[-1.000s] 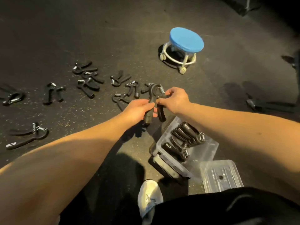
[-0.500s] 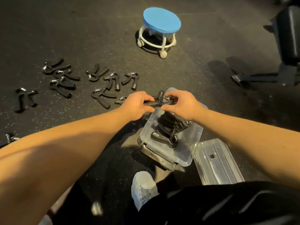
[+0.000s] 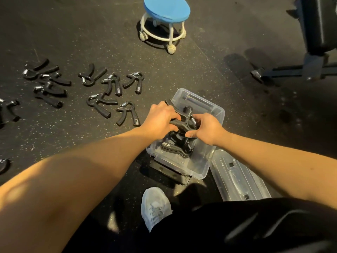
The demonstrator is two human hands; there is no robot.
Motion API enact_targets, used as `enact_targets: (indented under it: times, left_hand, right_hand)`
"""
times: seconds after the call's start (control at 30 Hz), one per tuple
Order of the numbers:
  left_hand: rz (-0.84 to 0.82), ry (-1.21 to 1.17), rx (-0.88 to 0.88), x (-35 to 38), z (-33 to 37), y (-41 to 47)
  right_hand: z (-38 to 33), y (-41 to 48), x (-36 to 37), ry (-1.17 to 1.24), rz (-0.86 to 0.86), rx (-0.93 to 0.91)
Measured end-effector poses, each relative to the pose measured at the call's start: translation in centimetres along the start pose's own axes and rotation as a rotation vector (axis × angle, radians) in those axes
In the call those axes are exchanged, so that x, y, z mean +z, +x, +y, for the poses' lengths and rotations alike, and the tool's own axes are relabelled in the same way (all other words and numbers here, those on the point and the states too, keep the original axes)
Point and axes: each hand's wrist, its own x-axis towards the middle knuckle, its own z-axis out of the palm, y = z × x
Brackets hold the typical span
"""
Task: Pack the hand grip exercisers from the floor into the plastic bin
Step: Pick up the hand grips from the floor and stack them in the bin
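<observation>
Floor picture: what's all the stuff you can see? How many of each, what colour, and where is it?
Bin: one, clear plastic, middle of the floor.
Lid: one, clear, on the floor right of the bin.
Floor exercisers: about ten, black, scattered left of the bin.
Stacked exercisers: several, count unclear, black, inside the bin.
Held exerciser: one, black, over the stack.
Stool: one, blue seat, white wheeled frame, far side.
Bench: one, black, top right, partly cut off.
Shoe: one, white, bottom middle.
Left hand: grips the held exerciser.
Right hand: grips its other end.
</observation>
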Motion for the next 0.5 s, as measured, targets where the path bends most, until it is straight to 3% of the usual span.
enact_targets:
  times: [0.07,0.2,0.5]
  left_hand:
    - [-0.027,-0.115,-0.055,1.0,0.2,0.2]
    - [-0.027,-0.356,-0.356,2.9,1.4,-0.6]
    - [-0.007,-0.638,-0.902,5.3,4.3,-0.4]
  right_hand:
    - [0.6,-0.3,0.0,0.002,0.009,0.020]
    - [2.4,-0.5,-0.1,-0.014,0.005,0.089]
    - [5.3,-0.2,0.5,-0.037,0.029,0.154]
